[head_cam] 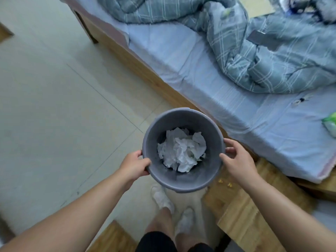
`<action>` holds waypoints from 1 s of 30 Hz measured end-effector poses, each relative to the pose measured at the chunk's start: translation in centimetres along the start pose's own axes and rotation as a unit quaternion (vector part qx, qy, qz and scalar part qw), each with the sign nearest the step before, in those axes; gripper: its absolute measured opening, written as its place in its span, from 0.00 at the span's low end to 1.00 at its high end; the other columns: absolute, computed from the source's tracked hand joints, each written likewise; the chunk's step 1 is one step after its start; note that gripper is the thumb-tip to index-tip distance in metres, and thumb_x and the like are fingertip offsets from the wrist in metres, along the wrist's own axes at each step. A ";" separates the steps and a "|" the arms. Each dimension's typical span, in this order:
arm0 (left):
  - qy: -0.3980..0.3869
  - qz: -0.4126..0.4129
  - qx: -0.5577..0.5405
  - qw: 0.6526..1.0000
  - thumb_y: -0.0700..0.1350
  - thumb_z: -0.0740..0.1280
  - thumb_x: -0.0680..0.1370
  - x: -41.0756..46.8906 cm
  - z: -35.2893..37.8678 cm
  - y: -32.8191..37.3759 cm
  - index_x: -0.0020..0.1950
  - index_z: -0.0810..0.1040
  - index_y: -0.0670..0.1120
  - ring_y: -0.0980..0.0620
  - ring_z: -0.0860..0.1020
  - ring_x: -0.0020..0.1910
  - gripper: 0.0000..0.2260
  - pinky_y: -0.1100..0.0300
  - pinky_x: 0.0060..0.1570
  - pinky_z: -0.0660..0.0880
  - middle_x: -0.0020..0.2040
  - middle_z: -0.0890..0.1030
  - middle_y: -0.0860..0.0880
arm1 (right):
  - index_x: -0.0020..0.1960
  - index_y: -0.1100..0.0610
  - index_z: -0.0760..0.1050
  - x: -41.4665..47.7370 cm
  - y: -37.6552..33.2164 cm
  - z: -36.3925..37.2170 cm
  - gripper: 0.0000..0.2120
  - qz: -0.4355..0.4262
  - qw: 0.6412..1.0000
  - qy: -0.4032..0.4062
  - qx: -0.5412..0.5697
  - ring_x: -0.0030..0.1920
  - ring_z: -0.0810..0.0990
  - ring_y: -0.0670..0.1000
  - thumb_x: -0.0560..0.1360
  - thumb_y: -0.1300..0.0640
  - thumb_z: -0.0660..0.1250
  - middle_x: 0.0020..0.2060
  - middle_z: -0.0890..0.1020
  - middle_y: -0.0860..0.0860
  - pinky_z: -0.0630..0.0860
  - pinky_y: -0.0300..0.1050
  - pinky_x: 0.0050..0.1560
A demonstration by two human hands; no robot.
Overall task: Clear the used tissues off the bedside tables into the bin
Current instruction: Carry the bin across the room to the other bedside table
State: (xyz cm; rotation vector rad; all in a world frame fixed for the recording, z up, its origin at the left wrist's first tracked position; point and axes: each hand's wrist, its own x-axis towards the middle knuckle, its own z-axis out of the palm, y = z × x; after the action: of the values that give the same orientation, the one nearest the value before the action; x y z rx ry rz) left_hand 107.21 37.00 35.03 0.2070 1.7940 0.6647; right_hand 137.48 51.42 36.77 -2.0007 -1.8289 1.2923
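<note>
Beside bed, left hand (135,165) and right hand (236,160) clasp bin (181,179) rim

The bin (183,180) at centre is plain grey, the tissues (181,150) in it white. At one o'clock the quilt (272,57) is grey-blue, checked with pale lines, on a pale lilac sheet (245,115). The bed frame (145,70) and the worktop (245,215) at five o'clock are honey-coloured wood. The floor (54,106) at nine is pale beige tile. At three lies a green packet (330,124).
</note>
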 end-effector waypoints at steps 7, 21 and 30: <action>0.041 0.041 -0.085 0.995 0.34 0.67 0.77 -8.5 -11.6 3.8 0.56 0.83 0.50 0.46 0.90 0.44 0.14 0.52 0.45 0.87 0.43 0.91 0.46 | 0.62 0.42 0.82 -1.6 -14.1 -0.9 0.18 -0.036 0.987 -0.140 0.072 0.41 0.88 0.44 0.76 0.57 0.77 0.43 0.88 0.44 0.83 0.42 0.41; 0.139 0.025 -0.171 0.975 0.35 0.65 0.80 -6.4 -24.3 10.3 0.56 0.85 0.48 0.49 0.89 0.45 0.13 0.58 0.41 0.85 0.46 0.90 0.50 | 0.64 0.36 0.82 7.9 -31.1 7.5 0.24 -0.113 0.965 -0.232 0.049 0.37 0.83 0.50 0.68 0.39 0.75 0.45 0.88 0.51 0.81 0.47 0.38; 0.220 0.040 -0.223 0.949 0.36 0.66 0.79 -2.3 -36.3 21.8 0.54 0.87 0.51 0.50 0.89 0.45 0.13 0.59 0.42 0.85 0.47 0.90 0.49 | 0.55 0.45 0.85 16.1 -52.6 12.7 0.15 -0.188 0.936 -0.297 0.015 0.30 0.81 0.42 0.78 0.64 0.73 0.34 0.86 0.46 0.78 0.38 0.30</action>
State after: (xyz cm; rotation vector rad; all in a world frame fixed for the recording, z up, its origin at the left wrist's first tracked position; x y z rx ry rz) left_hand 70.28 41.79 55.30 -0.1918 2.0023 1.2282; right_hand 88.07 73.18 53.32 -1.2109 -2.2605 1.8992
